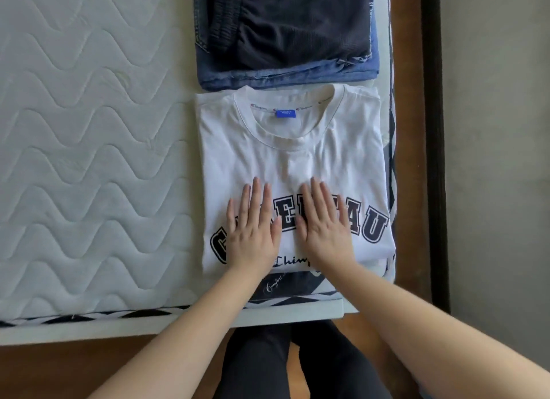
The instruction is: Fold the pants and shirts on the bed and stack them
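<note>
I've got the mattress [89,148] filling the left w/ its wavy quilting, dark wood floor [407,160] along the right edge and near side. Pants stack [285,32] sits far, folded; the white shirt [297,160] lies just near of it, folded, collar far, near the bed's right edge. Both hands flat on the print: left hand [253,229] and right hand [324,226], fingers straight, pressing, gripping nothing. Judging this as the final smoothing, I'd sweep outward from centre w/ even pressure, keep edges square, not drag the folds loose. Blue neck label [285,113] shows at the collar.
</note>
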Tool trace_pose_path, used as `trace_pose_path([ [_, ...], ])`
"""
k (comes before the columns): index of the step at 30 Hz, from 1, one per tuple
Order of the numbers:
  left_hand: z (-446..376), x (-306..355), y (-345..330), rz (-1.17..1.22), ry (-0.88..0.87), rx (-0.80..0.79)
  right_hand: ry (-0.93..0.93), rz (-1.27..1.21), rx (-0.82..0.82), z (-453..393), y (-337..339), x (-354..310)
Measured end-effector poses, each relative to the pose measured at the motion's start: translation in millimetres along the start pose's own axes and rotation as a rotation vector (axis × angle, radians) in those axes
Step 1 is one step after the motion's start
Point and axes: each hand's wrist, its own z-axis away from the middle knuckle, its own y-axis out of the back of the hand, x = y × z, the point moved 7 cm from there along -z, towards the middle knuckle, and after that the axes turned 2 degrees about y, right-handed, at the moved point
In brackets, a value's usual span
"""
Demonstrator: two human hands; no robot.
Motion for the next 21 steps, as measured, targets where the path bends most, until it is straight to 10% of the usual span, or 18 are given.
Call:
trace_pose_path([
  [8, 53, -35, -26, -0.122, -0.096, -0.054, 0.165, 0.064, -0.024, 36, -24, 21],
  [21, 109, -59, -25, 0.005, 0.198, -0.253, -0.168, -0.020, -0.237, 96, -35, 105],
])
